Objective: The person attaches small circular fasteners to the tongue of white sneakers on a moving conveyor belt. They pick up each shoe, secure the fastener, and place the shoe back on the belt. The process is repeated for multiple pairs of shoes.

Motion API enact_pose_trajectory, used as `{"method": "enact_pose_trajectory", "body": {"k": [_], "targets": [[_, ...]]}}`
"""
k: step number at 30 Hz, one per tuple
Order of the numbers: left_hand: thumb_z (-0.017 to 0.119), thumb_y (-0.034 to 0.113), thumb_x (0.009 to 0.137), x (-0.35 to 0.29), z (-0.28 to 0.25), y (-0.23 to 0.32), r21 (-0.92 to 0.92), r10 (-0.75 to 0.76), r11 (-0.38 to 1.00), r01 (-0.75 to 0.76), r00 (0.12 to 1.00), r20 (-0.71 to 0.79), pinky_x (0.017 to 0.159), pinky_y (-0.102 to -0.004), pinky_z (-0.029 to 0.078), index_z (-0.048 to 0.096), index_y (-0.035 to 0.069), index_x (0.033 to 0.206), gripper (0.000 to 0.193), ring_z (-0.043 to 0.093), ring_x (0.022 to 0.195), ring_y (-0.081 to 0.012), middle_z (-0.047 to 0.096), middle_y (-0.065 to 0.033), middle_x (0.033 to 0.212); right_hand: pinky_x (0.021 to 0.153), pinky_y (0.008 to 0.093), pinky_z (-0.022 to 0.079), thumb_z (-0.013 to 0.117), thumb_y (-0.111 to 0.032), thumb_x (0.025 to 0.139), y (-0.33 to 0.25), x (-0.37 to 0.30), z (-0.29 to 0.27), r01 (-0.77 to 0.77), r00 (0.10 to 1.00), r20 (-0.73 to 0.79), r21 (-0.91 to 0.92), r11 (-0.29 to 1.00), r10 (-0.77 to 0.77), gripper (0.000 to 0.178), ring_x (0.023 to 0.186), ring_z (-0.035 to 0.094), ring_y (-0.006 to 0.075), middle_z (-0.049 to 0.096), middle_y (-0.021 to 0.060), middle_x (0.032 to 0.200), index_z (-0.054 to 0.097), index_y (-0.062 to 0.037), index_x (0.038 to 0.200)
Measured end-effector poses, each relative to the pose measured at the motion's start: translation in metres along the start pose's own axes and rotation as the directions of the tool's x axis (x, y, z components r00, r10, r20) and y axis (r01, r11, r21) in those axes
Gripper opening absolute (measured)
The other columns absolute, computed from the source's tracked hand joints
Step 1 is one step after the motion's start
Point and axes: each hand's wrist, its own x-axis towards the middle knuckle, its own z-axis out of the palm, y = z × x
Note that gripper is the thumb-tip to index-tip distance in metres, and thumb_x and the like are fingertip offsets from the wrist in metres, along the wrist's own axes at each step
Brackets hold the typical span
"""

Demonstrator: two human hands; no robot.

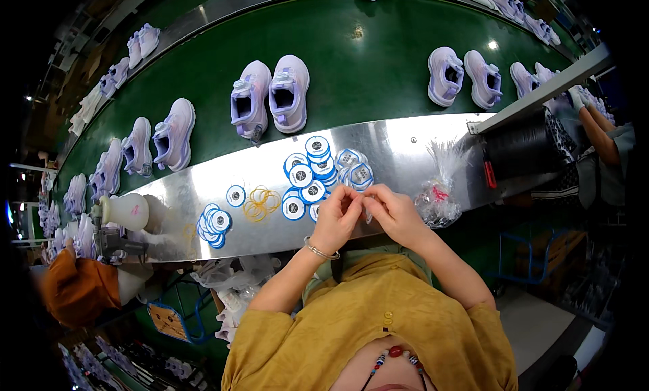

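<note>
My left hand (pixel 335 219) and my right hand (pixel 393 214) meet over the metal ledge, fingertips pinched together. A small pale thing shows between them, too small to name. Just beyond my left hand is a spread of round white tags (pixel 312 191) with blue rims. Closer to my right hand lies a pile of similar tags (pixel 354 168) with grey prints. Right of that hand sits a bundle of thin clear plastic strands (pixel 443 171), with red at its middle. Yellow rubber bands (pixel 261 203) lie to the left, near a smaller stack of round tags (pixel 213 225).
Pairs of pale lilac sneakers (pixel 289 93) stand on the green conveyor belt (pixel 368 60) beyond the metal ledge (pixel 395 131). A white rounded device (pixel 127 212) is at the left end. A grey bar (pixel 541 87) crosses at right. Co-workers' arms (pixel 598 127) show at the right.
</note>
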Motion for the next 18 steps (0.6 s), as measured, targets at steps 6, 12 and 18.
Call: {"method": "enact_pose_trajectory", "body": {"k": [6,12,18], "targets": [[0.062,0.013,0.092,0.005,-0.025,0.021,0.292,0.038,0.954,-0.061,0.996,0.085,0.06,-0.0239,0.046,0.058,0.001,0.088,0.013,0.057,0.067,-0.009,0.06,-0.004,0.075,0.055,0.0224,0.041,0.062,-0.011,0.09,0.006,0.012,-0.015,-0.062,0.968,0.241,-0.032,0.998,0.068,0.011,0.063,0.052,0.0046,0.06,0.0011,0.072,0.059,0.0002,0.091],[0.072,0.024,0.079,0.083,-0.071,0.037,0.982,0.485,0.138,-0.128,0.873,0.045,0.07,-0.0413,0.049,0.064,0.001,0.088,0.025,0.06,0.08,-0.0323,0.061,-0.0141,0.085,0.056,0.0277,0.045,0.064,-0.011,0.086,0.01,0.022,-0.013,-0.123,0.991,0.056,0.017,0.992,0.122,0.014,0.057,0.058,0.0135,0.062,0.0095,0.066,0.059,0.0014,0.083],[0.08,0.035,0.069,0.12,-0.076,0.031,0.988,0.173,0.122,0.096,0.978,-0.116,0.079,-0.0417,0.051,0.063,-0.003,0.088,0.046,0.062,0.093,-0.0359,0.064,-0.0218,0.094,0.056,0.0272,0.046,0.064,-0.01,0.086,0.017,0.019,-0.013,-0.134,0.991,0.016,0.044,0.99,0.134,0.013,0.059,0.06,0.0128,0.063,0.0092,0.067,0.059,0.0016,0.085]]}}
